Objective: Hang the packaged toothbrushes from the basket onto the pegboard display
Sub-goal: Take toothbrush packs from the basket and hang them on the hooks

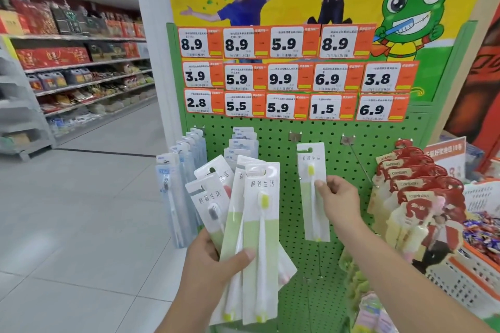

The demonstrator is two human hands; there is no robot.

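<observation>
My left hand [213, 259] grips a fanned bunch of packaged toothbrushes [259, 224] in white and pale green cards, held low in front of the green pegboard [281, 143]. My right hand [338, 197] pinches a single toothbrush pack [312, 170] with a yellow-green brush, upright against the board. Its hang slot sits just below a metal peg bracket [295, 136]; I cannot tell whether the peg passes through the slot. A bare peg [357, 157] juts out to the right. The basket is not in view.
Blue-white toothbrush packs [176, 184] hang at the board's left and more [242, 143] in the middle column. Red carded packs [416, 184] fill the right pegs. Price tags [284, 76] line the top. A white basket of sweets [460, 278] stands lower right; an aisle floor [81, 211] opens left.
</observation>
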